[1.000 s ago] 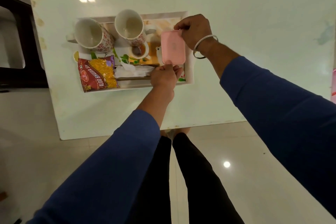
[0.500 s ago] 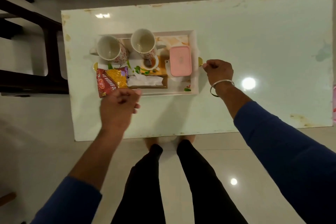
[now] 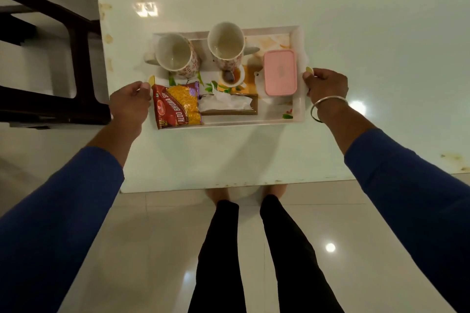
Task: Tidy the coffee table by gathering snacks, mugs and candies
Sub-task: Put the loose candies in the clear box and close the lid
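Only the head cam here, looking straight down: everything's gathered on the white tray sitting on the coffee table, and both hands are on its short ends. The left hand has its fingers curled round the left handle, thumb up by the yellow tab, and the right hand is wrapped round the right handle the same way. On the tray: two mugs at the back, a little cup with brown liquid in the middle, the snack packet at front left hanging a bit over the rim, a tissue box, and a pink lidded box on the right. Looks to me like the lift is next. I'd bring both ends up together and keep it dead level, since the tall mugs sit on the far side and that small cup would slosh with any tilt. The packet seems the likeliest thing to slide off, so go slow and don't dip the near-left corner. Can't tell if the mugs are fully empty.
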